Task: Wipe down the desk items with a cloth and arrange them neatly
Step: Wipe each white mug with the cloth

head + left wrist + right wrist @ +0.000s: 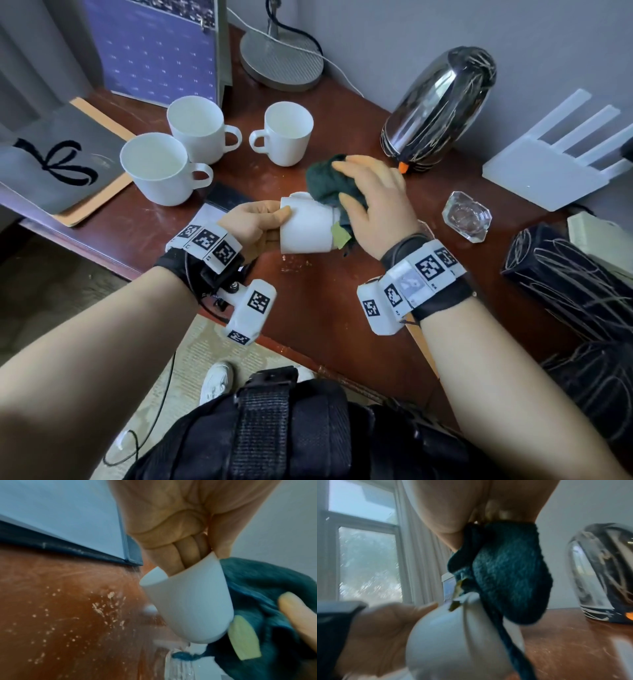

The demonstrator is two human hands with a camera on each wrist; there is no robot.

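My left hand (pixel 260 222) grips a white mug (pixel 306 228) on its side above the desk (pixel 322 301), with fingers curled inside its rim (pixel 181 561). The mug (pixel 188 601) shows its outer wall in the left wrist view. My right hand (pixel 373 202) holds a dark green cloth (pixel 325 178) against the mug's bottom end. The cloth (pixel 508 574) hangs bunched from the right hand over the mug (pixel 450 639). A pale yellow tag (pixel 243 638) sticks out of the cloth (pixel 267 588).
Three more white mugs (pixel 195 126) (pixel 157 168) (pixel 286 132) stand at the back left. A shiny kettle (pixel 438 106) stands at the back right, a glass ashtray (pixel 466 216) and white router (pixel 555 161) beside it. A calendar (pixel 154 48), lamp base (pixel 281 61) and booklet (pixel 58 164) line the far side.
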